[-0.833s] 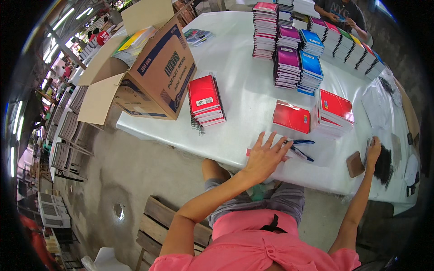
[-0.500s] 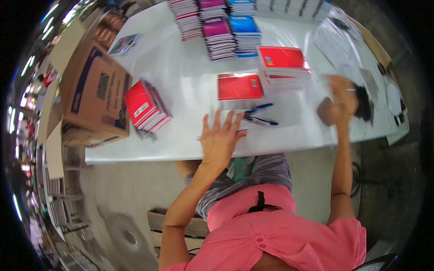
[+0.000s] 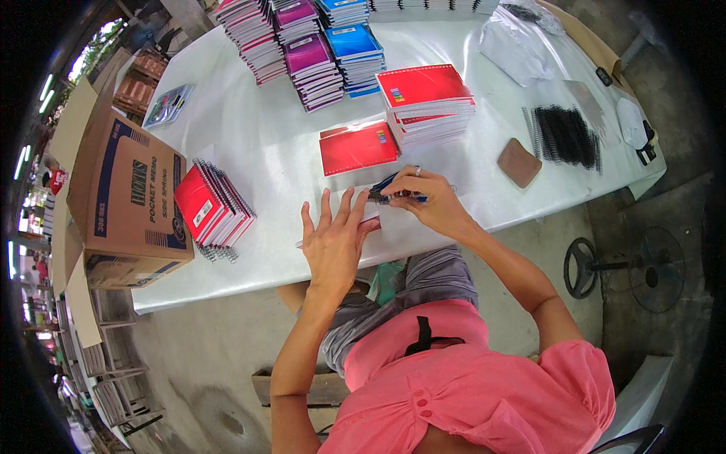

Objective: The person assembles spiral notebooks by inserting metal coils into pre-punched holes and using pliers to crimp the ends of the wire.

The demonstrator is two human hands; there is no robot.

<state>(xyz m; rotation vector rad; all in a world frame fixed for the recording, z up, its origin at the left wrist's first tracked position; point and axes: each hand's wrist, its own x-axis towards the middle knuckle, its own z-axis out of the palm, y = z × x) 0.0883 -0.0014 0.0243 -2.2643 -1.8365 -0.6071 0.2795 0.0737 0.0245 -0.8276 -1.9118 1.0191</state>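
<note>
My left hand (image 3: 333, 246) lies with fingers spread on a small notebook (image 3: 370, 225) near the table's front edge; only its pale sheet and a strip of red show, and the rest is covered. Beside those fingertips, my right hand (image 3: 436, 203) has its fingers closed round blue-handled pliers (image 3: 377, 195). Their jaws point left, close to the notebook's edge. Just beyond lies a flat red notebook cover (image 3: 358, 149), next to a stack of red-covered pads (image 3: 432, 106). Spiral-bound red notebooks (image 3: 214, 204) are piled to the left.
An open cardboard box (image 3: 134, 193) stands at the left table edge. Purple notebooks (image 3: 311, 68) and blue notebooks (image 3: 355, 57) are stacked at the back. To the right are black wire coils (image 3: 566, 138) and a brown square pad (image 3: 519, 163). A fan (image 3: 655, 268) stands off the table's right.
My right hand has come left from beside the black coils and taken hold of the pliers. My left hand stays spread on the notebook. The whole view has shifted and turned.
</note>
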